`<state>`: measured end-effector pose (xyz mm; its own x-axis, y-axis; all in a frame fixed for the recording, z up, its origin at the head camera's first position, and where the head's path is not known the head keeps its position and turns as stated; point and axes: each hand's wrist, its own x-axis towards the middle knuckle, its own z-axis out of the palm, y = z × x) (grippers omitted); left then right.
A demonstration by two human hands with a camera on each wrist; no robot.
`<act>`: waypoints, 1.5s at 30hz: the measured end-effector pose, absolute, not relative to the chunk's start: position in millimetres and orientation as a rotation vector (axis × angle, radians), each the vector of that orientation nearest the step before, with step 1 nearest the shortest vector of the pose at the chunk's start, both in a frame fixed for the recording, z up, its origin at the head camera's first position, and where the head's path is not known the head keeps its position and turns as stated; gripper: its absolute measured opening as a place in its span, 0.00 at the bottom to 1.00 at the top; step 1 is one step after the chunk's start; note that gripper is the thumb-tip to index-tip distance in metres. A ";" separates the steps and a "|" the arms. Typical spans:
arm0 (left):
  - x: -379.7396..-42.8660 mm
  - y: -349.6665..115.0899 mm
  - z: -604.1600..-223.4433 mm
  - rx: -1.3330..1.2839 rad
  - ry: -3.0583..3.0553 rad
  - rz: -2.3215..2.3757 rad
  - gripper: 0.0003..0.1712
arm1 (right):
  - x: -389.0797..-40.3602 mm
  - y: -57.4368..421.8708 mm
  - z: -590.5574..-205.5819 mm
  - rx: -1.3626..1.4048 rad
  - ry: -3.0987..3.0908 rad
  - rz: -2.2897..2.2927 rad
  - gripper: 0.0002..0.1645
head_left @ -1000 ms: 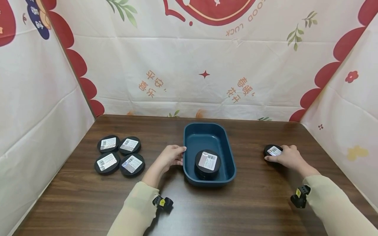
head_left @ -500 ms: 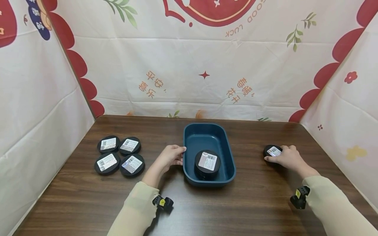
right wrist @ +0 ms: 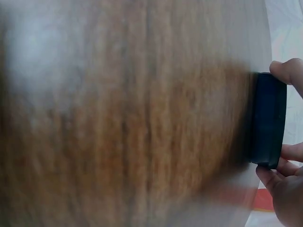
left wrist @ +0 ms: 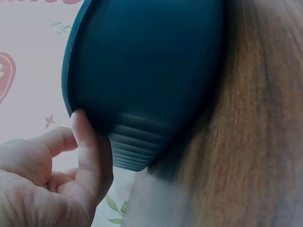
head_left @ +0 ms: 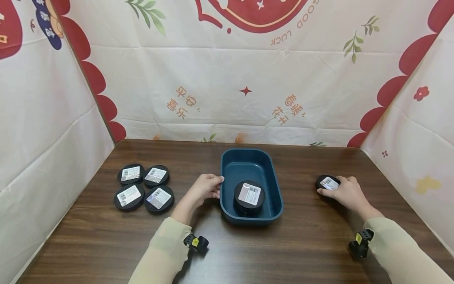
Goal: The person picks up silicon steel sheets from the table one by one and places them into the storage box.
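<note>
My left hand (head_left: 206, 187) holds the left rim of a deep blue rectangular tray (head_left: 227, 215); in the left wrist view its fingers lie against the outer wall. Inside the tray, toward its near end, is a round black container (head_left: 249, 197) with a white barcode label. It looks thick, perhaps stacked; I cannot tell. At the right, my right hand (head_left: 349, 193) grips another flat round black container (head_left: 328, 182) between thumb and fingers. The right wrist view shows that container's dark side (right wrist: 269, 120), at or very near the tabletop.
Several matching black containers (head_left: 144, 187) sit grouped, labels up, on the left of the brown wooden table (head_left: 283, 252). A white printed cloth (head_left: 213, 67) hangs behind the table and along both sides.
Both hands stay almost in place, with the right hand still gripping its container. The right wrist has shifted slightly down in the head view. The tray and the grouped containers have not moved.
</note>
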<state>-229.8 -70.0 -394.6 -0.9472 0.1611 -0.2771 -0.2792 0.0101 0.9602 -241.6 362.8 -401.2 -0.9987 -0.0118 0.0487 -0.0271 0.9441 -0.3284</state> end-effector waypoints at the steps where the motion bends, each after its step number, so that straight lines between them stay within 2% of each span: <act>1: -230.0 -69.9 -394.2 -0.117 1.988 2.011 0.13 | -241.5 362.4 -401.1 0.034 -3.042 0.523 0.57; 17: -230.0 -69.9 -391.6 -0.111 1.990 2.014 0.13 | -235.4 348.6 -376.6 0.107 -2.998 0.526 0.56; 31: -229.3 -68.7 -391.3 -0.129 1.993 2.022 0.14 | -222.9 306.4 -340.0 0.149 -3.027 0.537 0.56; 45: -228.1 -67.7 -392.1 -0.152 1.998 2.001 0.15 | -214.7 280.9 -323.1 0.218 -3.034 0.556 0.58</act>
<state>-228.1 -67.7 -392.1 -0.9467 0.1417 -0.2892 -0.2895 0.0193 0.9570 -214.7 280.9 -323.1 -0.9888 -0.1296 0.0735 -0.1472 0.9255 -0.3489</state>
